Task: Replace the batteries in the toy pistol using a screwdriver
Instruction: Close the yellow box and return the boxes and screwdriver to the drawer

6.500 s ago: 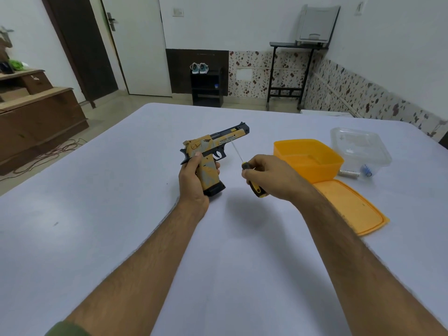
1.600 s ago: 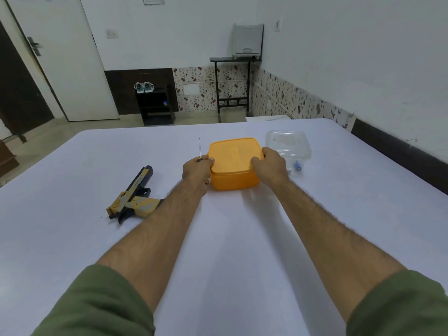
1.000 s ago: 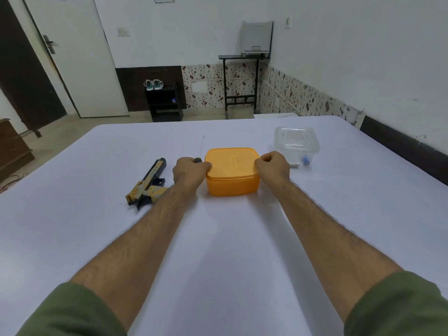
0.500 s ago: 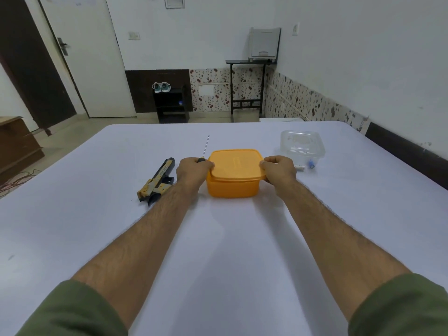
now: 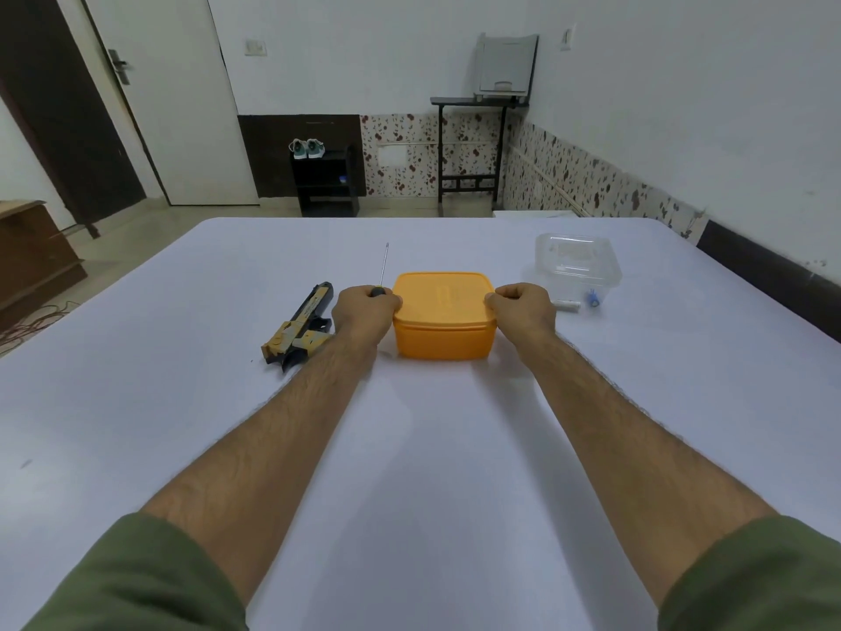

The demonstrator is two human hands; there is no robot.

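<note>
Now both fists at orange box [image 5: 443,327] on worktop [image 5: 409,448] | left hand [image 5: 364,311] grip clamped on screwdriver [image 5: 381,279], thumb on lid | right hand [image 5: 523,309] grip curled on lid edge | toy pistol [image 5: 300,327] flat, left of left hand | clear tub [image 5: 575,266] far right

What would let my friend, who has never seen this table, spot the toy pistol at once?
Start at the orange lidded box in the middle of the white table, gripped at each side by a hand. Just beyond the left hand, which also holds a screwdriver, the toy pistol lies flat. It is the only yellow-and-black thing there.
</note>
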